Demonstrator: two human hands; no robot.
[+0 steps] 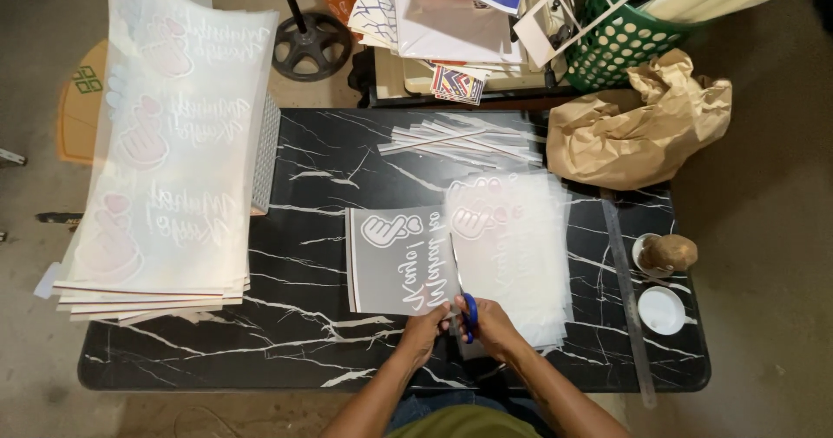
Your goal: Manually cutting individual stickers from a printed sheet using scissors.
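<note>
Both hands are seen at the near edge of the bench (173, 360), close together. The right hand (493, 323) is closed around blue-handled scissors (462, 295), whose blades run up along the right edge of a translucent printed sheet (395, 260). The left hand (425, 330) is curled onto the sheet's lower right corner, pinning it; how tightly the fingers grip is hard to make out, since they are partly hidden behind the scissor handle. The sheet lies flat on the bench, directly ahead of the hands and to their left. Just to its right, a stack of cut sheets (516, 256) is laid, its prints blurred by the overlapping layers. Beyond, thin cut strips (464, 139) are scattered near a crumpled brown paper bag (638, 126). At the left, a pile of large printed sheets (169, 152) overhangs the bench edge. A long ruler (626, 295) and two small cups (661, 310) are set at the right.
</note>
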